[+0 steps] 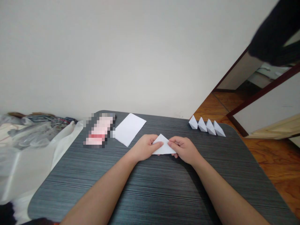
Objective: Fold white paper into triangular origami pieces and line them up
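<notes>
Paper triangle [161, 146] is over the middle of the table [152, 187]; your left hand [145, 147] grips its left side, and your right hand [184, 148] its right side. White sheet [130, 129] lies at left, four folded pieces [211, 127] at far right.

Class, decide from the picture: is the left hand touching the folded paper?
Touching. The head view shows the left hand gripping the folded paper, its thumb lying across the near face.
</notes>
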Action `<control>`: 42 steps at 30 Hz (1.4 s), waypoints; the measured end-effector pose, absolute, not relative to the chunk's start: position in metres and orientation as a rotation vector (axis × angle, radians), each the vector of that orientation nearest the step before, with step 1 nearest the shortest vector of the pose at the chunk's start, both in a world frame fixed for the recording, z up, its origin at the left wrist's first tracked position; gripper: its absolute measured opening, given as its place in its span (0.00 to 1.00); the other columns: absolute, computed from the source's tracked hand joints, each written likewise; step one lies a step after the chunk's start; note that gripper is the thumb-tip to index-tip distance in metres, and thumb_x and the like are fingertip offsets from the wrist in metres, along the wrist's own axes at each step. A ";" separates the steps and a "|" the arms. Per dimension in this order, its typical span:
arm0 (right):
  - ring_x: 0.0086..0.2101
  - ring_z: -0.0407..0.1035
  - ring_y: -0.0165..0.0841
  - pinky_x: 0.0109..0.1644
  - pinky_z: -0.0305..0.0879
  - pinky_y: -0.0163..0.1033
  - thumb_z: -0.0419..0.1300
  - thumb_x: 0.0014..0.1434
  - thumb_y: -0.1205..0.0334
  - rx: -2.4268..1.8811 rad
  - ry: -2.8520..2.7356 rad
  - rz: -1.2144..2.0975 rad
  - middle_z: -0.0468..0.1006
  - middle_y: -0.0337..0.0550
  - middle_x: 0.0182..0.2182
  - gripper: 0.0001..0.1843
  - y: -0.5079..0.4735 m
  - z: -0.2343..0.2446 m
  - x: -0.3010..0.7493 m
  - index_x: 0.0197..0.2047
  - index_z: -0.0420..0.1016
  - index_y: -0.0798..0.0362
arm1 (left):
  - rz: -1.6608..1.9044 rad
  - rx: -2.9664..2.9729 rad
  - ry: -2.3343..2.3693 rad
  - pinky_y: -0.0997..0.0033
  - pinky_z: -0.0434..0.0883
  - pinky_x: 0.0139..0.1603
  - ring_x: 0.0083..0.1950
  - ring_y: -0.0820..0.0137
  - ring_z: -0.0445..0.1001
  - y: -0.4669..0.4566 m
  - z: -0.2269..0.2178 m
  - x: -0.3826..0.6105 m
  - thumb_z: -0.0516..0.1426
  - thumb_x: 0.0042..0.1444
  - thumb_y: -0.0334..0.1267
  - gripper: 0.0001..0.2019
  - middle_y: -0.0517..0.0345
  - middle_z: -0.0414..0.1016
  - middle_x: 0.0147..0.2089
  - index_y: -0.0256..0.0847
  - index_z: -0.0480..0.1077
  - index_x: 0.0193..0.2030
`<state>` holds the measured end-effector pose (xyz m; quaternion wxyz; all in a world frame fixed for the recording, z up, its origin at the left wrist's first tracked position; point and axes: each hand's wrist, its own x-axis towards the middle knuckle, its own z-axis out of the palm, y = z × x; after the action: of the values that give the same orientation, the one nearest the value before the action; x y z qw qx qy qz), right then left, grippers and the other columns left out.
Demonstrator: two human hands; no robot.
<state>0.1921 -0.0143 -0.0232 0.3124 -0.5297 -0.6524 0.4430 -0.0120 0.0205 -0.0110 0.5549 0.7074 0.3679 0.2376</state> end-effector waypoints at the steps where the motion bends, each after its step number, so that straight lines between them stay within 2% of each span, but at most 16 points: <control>1: 0.17 0.64 0.26 0.23 0.60 0.32 0.53 0.61 0.57 -1.358 -1.713 1.164 0.70 0.35 0.18 0.11 -0.015 -0.024 0.192 0.39 0.72 0.53 | 0.564 1.654 0.866 0.75 0.64 0.28 0.30 0.71 0.71 0.021 -0.011 -0.012 0.51 0.58 0.43 0.14 0.56 0.74 0.29 0.35 0.71 0.34; 2: 0.19 0.65 0.27 0.24 0.61 0.32 0.54 0.60 0.58 -1.302 -1.691 1.167 0.70 0.35 0.21 0.10 -0.015 -0.025 0.193 0.44 0.71 0.52 | 0.570 1.625 0.862 0.75 0.64 0.28 0.30 0.71 0.71 0.021 -0.012 -0.012 0.51 0.58 0.43 0.14 0.56 0.74 0.29 0.35 0.71 0.35; 5: 0.25 0.67 0.28 0.29 0.65 0.34 0.57 0.58 0.62 -1.125 -1.658 1.186 0.71 0.38 0.29 0.20 -0.015 -0.029 0.195 0.54 0.63 0.49 | 0.600 1.512 0.844 0.75 0.65 0.28 0.28 0.71 0.72 0.022 -0.013 -0.010 0.51 0.58 0.44 0.14 0.55 0.74 0.30 0.35 0.70 0.39; 8: 0.30 0.67 0.30 0.32 0.64 0.35 0.60 0.55 0.63 -1.094 -1.756 1.124 0.71 0.43 0.38 0.21 -0.015 -0.029 0.198 0.52 0.65 0.49 | 0.626 1.448 0.822 0.75 0.66 0.28 0.27 0.72 0.72 0.023 -0.013 -0.010 0.51 0.58 0.44 0.14 0.55 0.74 0.30 0.35 0.70 0.38; 10: 0.31 0.66 0.30 0.32 0.63 0.35 0.61 0.54 0.64 -1.120 -1.843 1.042 0.70 0.44 0.41 0.19 -0.015 -0.027 0.198 0.50 0.67 0.49 | 0.634 1.437 0.802 0.75 0.67 0.27 0.26 0.72 0.71 0.024 -0.012 -0.010 0.52 0.58 0.44 0.14 0.55 0.74 0.28 0.34 0.70 0.37; 19: 0.30 0.64 0.30 0.31 0.60 0.35 0.59 0.56 0.64 -1.126 -1.979 0.847 0.70 0.43 0.37 0.10 -0.014 -0.021 0.196 0.43 0.70 0.50 | 0.631 1.421 0.806 0.75 0.67 0.27 0.27 0.72 0.71 0.023 -0.012 -0.009 0.52 0.58 0.42 0.12 0.55 0.74 0.29 0.35 0.70 0.37; 26: 0.34 0.67 0.33 0.37 0.62 0.38 0.57 0.58 0.65 -1.079 -2.007 0.744 0.72 0.45 0.35 0.04 -0.012 -0.017 0.195 0.37 0.74 0.52 | 0.626 1.563 0.854 0.78 0.61 0.25 0.26 0.74 0.68 0.021 -0.010 -0.008 0.53 0.56 0.39 0.09 0.57 0.73 0.29 0.35 0.70 0.36; 30: 0.35 0.67 0.34 0.40 0.63 0.39 0.55 0.59 0.65 -1.092 -1.987 0.738 0.72 0.44 0.34 0.07 -0.012 -0.013 0.193 0.32 0.73 0.52 | 0.626 1.660 0.908 0.77 0.62 0.27 0.30 0.71 0.69 0.020 -0.010 -0.009 0.53 0.55 0.39 0.10 0.55 0.74 0.32 0.35 0.71 0.37; 34: 0.34 0.67 0.34 0.39 0.62 0.39 0.55 0.60 0.64 -1.130 -1.963 0.733 0.72 0.44 0.32 0.09 -0.013 -0.012 0.191 0.28 0.71 0.52 | 0.603 1.777 0.948 0.76 0.62 0.28 0.32 0.70 0.69 0.020 -0.010 -0.009 0.53 0.55 0.40 0.11 0.56 0.74 0.31 0.35 0.72 0.35; 42: 0.30 0.66 0.33 0.34 0.61 0.37 0.54 0.60 0.63 -1.255 -1.917 0.683 0.71 0.42 0.29 0.07 -0.014 -0.018 0.191 0.31 0.70 0.52 | 0.587 1.781 0.928 0.76 0.61 0.28 0.30 0.71 0.66 0.021 -0.007 -0.010 0.50 0.58 0.43 0.14 0.58 0.71 0.29 0.35 0.71 0.34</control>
<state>0.1910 -0.0137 -0.0180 0.3666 -0.4885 -0.7458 0.2659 -0.0097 0.0210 -0.0071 0.5009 0.7367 0.3839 0.2428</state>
